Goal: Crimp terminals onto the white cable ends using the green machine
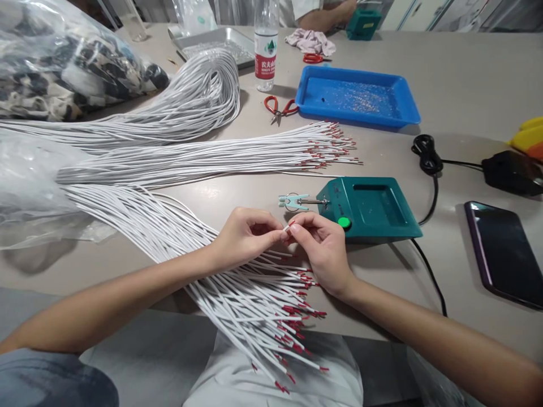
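Fingertips of my left hand (250, 234) and my right hand (323, 254) meet in a pinch on a white cable end (287, 228) with a bit of red at its tip. Under my forearms, a fanned bundle of white cables (250, 311) with red wire ends hangs past the table's front edge. Just beyond my right hand stands a green device (405, 220) with a round green button (344, 223). A pale clip (297, 202) sticks out from its left side on a metal rod. Another bundle of white cables (203, 155) lies straight behind my hands.
A looped cable bundle (216, 85) and a stuffed plastic bag (76, 62) lie at left. Red-handled nippers (278, 113) sit beside a blue tray (407, 102); a bottle (265, 62) stands behind. At right are a phone (504, 254) and black adapter (511, 172). Opposite is another person's arm (324, 20).
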Demonstrator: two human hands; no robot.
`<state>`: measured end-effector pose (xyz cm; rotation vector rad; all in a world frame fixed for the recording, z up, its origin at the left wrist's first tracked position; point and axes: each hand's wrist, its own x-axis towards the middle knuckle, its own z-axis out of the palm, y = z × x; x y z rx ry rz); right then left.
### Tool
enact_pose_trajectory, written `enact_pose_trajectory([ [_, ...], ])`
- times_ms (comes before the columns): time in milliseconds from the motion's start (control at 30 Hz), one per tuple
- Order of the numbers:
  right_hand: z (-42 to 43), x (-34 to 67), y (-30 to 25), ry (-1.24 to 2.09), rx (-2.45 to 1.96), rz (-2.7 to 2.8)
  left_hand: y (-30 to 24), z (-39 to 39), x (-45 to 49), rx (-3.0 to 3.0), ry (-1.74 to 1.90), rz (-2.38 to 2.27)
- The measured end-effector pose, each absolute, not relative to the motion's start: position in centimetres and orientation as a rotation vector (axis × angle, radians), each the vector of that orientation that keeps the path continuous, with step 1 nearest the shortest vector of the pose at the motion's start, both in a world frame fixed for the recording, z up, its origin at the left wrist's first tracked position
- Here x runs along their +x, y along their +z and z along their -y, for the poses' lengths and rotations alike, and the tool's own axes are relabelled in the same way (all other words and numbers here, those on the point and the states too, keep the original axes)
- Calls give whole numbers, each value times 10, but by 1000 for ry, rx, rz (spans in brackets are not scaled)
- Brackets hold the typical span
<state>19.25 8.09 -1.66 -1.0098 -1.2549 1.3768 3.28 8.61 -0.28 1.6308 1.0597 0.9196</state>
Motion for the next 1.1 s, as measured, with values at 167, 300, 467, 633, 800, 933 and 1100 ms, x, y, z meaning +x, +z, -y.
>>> enact_pose_trajectory([
  [167,-81,195,-20,1413,-938,1287,-4,-87,32,1603,938,-1071],
  [300,-79,194,-22,1422,-943,1233,-3,-87,33,1560,963,-1065],
  [467,-80,192,-20,1350,-1005,1289,-2,-87,33,1618,945,-1084],
  [633,-80,193,-18,1259,-986,1391,-7,-87,31,1692,926,-1057],
  [800,-78,195,-17,1276,-992,1411,-7,-84,31,1742,966,-1064],
  [933,-78,197,-18,1218,-994,1517,-5,-85,30,1725,996,-1095],
  [1100,-76,198,-22,1072,-992,1581,-3,-90,28,1463,932,-1033],
])
